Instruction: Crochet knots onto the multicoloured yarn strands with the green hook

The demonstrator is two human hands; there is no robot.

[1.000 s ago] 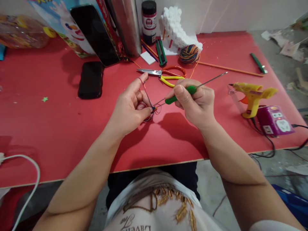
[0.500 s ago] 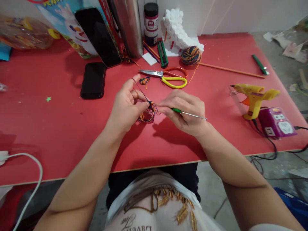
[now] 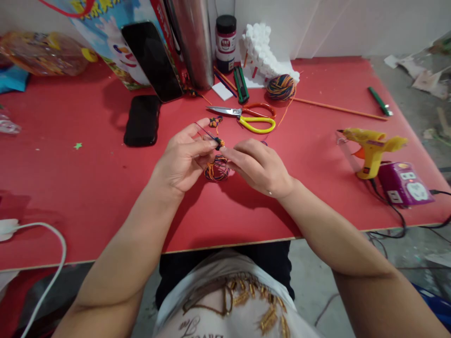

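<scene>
Between my two hands is a small multicoloured crochet piece (image 3: 219,143), dark blue and orange. My left hand (image 3: 185,157) pinches its left side, with a strand of yarn running up over the raised index finger. The fingertips of my right hand (image 3: 259,165) are closed at the piece's right side. Most of the crochet hook is hidden by the right hand; only a small tip (image 3: 270,192) shows below it. A loose bundle of multicoloured yarn (image 3: 216,169) hangs or lies just under the piece. Beyond the left fingers lies another small crocheted piece (image 3: 215,122).
Scissors (image 3: 256,124), a green cutter (image 3: 241,84) and a yarn ball (image 3: 281,88) lie behind the hands. Two phones, a steel flask (image 3: 195,47) and a jar (image 3: 226,44) are at the back. A yellow glue gun (image 3: 373,150) stands right, by a purple box (image 3: 407,183).
My right hand has turned, so the hook's green grip and long shaft no longer show. The crochet piece is raised slightly and more visible. The camera view has shifted a little.
</scene>
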